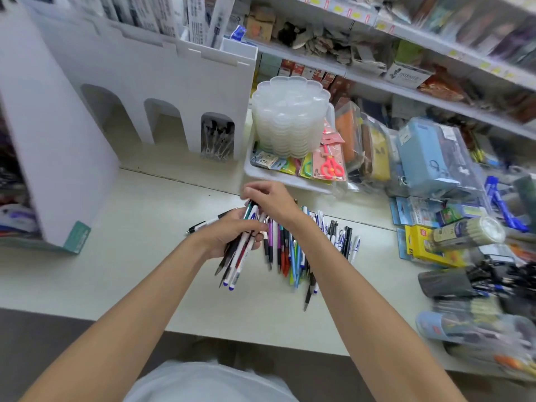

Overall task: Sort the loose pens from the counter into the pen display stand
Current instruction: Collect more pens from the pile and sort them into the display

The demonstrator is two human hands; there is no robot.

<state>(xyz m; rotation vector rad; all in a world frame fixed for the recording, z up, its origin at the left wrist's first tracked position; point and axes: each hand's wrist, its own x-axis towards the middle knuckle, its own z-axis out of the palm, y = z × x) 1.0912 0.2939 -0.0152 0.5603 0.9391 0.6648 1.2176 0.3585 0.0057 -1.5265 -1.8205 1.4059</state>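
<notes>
- The left hand (232, 227) is closed around a bundle of pens (242, 250), held just above the bench (130, 256), their tips slanting down and to the left.
- The right hand (269, 198) meets the top of that same bundle, its fingertips (251, 190) pinched at the upper ends of the pens; it seems to grip one or two of them, though the blur makes this hard to settle.
- The two hands are close together, touching at the bundle.
- A heap of loose pens (293, 256) lies on the bench just right of the held bundle, partly under the right forearm: purple, red, blue, green and white barrels, roughly side by side.
- One black-and-white pen (203, 224) lies apart on the bench, just left of the left hand.
- The white pen display stand (162, 71) stands at the back left, with three arched openings along its foot; the rightmost opening (217, 137) has dark pens in it, and the other two look empty.
- Right of the stand sits a white tray (290, 181) with a stack of clear lidded tubs (290, 117) and packaged pink scissors (330, 166).
</notes>
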